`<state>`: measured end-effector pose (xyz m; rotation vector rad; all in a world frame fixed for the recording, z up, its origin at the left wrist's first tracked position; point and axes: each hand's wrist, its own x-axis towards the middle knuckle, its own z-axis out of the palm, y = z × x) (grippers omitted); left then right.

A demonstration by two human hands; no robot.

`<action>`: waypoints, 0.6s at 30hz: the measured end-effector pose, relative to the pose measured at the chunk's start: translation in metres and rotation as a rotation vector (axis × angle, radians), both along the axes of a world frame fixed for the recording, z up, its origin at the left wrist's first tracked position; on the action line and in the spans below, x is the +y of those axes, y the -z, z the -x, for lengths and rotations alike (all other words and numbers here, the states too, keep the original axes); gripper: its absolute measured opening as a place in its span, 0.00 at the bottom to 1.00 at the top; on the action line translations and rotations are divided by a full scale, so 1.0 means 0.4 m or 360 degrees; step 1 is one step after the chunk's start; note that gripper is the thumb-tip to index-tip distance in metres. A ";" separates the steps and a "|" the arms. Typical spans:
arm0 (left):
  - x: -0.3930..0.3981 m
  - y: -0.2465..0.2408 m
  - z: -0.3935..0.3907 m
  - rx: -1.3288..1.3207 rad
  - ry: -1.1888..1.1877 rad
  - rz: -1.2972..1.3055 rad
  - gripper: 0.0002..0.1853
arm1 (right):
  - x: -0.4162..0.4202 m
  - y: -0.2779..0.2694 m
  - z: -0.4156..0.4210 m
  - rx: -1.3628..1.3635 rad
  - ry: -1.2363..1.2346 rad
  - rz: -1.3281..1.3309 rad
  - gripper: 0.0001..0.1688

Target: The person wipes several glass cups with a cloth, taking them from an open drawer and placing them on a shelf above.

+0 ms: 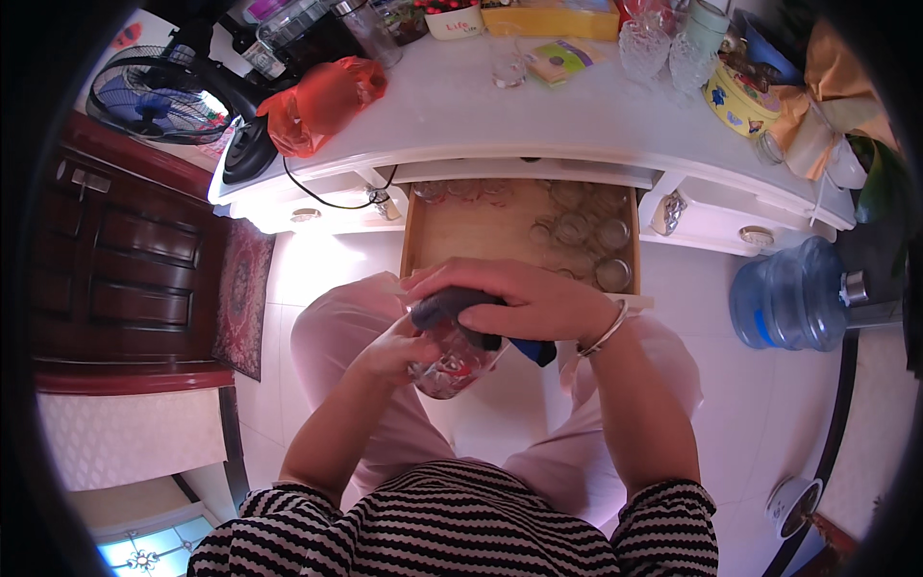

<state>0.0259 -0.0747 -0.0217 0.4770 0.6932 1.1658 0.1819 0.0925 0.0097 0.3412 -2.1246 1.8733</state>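
My left hand [393, 353] grips the side of a clear drinking glass [453, 371] that shows red glints. Over the glass's upper end lies a dark grey cloth [451, 303], and a blue-and-black part of it hangs out to the right. My right hand [523, 296] holds the cloth against the glass from above; its fingertips are partly hidden. Both hands are above my lap, just in front of a pulled-out wooden drawer [469, 227]. Several glasses [571, 229] stand at the drawer's right side, and more with reddish tints [461, 189] are at its back left.
On the white cabinet top [447, 115] are a red plastic bag [324, 104], a black fan [155, 101], a clear glass [508, 65], cut-glass vessels [642, 54] and a yellow tin [739, 101]. A blue water jug [789, 296] lies on its side at right. A cable [324, 202] hangs over the cabinet front.
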 end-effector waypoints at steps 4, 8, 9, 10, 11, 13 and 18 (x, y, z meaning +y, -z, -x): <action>-0.020 -0.011 0.032 -0.0207 0.0249 0.0032 0.44 | -0.029 -0.026 -0.006 0.0084 -0.0088 0.0081 0.25; -0.024 -0.002 0.054 0.0001 0.0247 0.0210 0.42 | -0.035 -0.041 -0.004 -0.0288 0.0061 -0.0169 0.22; -0.014 -0.022 0.044 0.0053 0.0224 0.0216 0.41 | -0.037 -0.032 -0.002 -0.0217 0.0200 -0.0228 0.21; -0.004 -0.040 0.033 0.0102 0.0201 0.0224 0.40 | -0.040 -0.013 0.004 -0.0153 0.0343 -0.0286 0.19; 0.010 -0.072 0.027 0.0312 0.0175 0.0230 0.41 | -0.043 0.004 0.007 -0.0089 0.0484 -0.0346 0.17; 0.032 -0.111 0.021 0.0731 0.0092 0.0222 0.42 | -0.038 0.014 0.009 -0.0168 0.0622 -0.0376 0.15; 0.063 -0.107 0.017 0.2109 -0.0095 -0.0269 0.48 | -0.037 0.072 0.039 -0.0329 0.0905 -0.0273 0.12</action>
